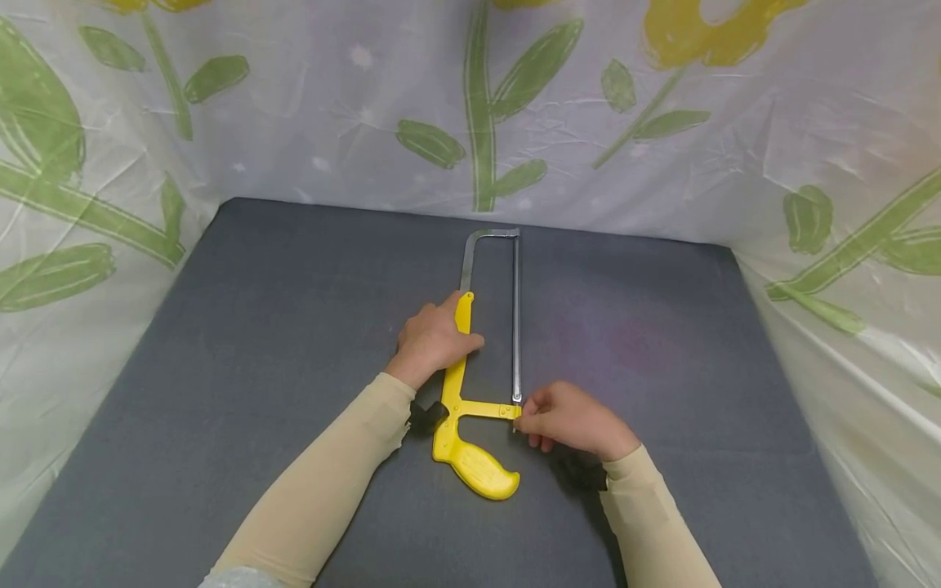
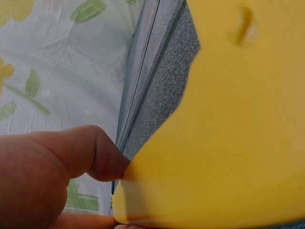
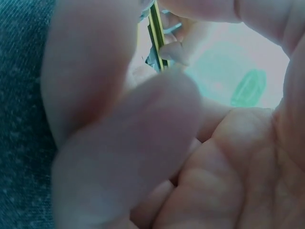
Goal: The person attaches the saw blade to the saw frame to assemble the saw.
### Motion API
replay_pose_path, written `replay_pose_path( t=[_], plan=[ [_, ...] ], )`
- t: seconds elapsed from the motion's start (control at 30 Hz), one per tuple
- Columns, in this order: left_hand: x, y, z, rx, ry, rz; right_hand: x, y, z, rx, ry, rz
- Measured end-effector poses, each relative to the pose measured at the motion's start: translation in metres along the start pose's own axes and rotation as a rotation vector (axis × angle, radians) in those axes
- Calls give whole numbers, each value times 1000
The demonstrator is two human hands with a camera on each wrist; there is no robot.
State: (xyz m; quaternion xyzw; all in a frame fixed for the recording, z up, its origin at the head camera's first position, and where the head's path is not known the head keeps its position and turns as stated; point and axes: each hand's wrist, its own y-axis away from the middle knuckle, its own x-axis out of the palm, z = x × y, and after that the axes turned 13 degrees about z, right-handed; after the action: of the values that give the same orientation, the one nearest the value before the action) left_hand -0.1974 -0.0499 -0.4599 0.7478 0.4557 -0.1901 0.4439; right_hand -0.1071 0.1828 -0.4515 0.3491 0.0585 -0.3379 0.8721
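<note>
A hacksaw point(image 1: 453, 380) with a yellow handle point(image 1: 481, 472) lies on the dark surface, its silver bow point(image 1: 467, 260) pointing away from me. Its blade side point(image 1: 517, 318) runs along the right. My left hand point(image 1: 432, 336) grips the yellow spine partway up, thumb laid across it; the yellow body point(image 2: 228, 133) fills much of the left wrist view. At the near end of the blade, my right hand point(image 1: 577, 418) pinches the small fitting beside the yellow crosspiece point(image 1: 485, 410). Fingers hide most of that fitting, and in the right wrist view the thumb point(image 3: 138, 138) blocks it.
The dark grey tabletop point(image 1: 279, 327) stretches around the saw on all sides. Behind it and at both sides hangs a pale curtain point(image 1: 323, 122) printed with green leaves and yellow flowers. A black wrist strap point(image 1: 426, 418) sits close to the saw's spine.
</note>
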Motion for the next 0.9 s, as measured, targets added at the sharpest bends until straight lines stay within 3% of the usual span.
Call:
replay_pose_path(
  t=[0.9],
  plan=[
    [0, 2, -1, 2, 12, -5, -1, 1, -5, -43, -30, 14]
  ],
)
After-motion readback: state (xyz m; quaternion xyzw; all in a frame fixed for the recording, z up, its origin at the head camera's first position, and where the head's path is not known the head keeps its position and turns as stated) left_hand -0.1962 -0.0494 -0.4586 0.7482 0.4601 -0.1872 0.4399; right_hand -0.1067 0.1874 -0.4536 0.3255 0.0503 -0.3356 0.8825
